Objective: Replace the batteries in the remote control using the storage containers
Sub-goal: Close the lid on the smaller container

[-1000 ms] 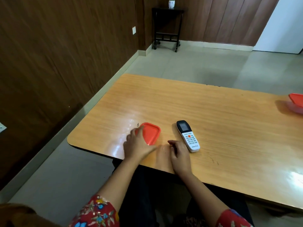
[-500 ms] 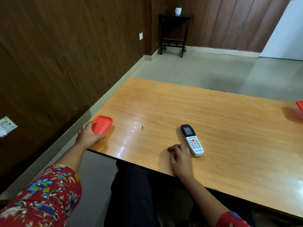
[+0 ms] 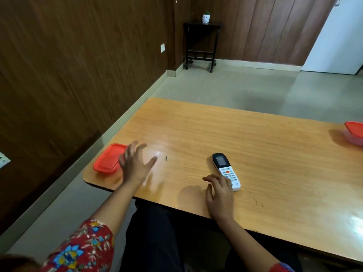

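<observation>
A white remote control (image 3: 225, 170) with a black screen end lies face up near the front of the wooden table (image 3: 245, 146). My right hand (image 3: 220, 195) rests flat just below it, fingertips touching its lower left edge, holding nothing. A red-lidded storage container (image 3: 109, 160) sits at the table's front left corner. My left hand (image 3: 135, 163) hovers just right of it, fingers spread, empty. A second red-lidded container (image 3: 355, 134) stands at the right edge of the view, partly cut off.
A brown panelled wall runs along the left, with a narrow strip of floor between it and the table. A small black side table (image 3: 200, 44) with a white pot stands in the far corner. My dark-clothed lap is under the table's front edge.
My left hand slid the red-lidded container from beside the remote to the front left corner, then let go and drew back to the right. My right hand stayed by the remote.
</observation>
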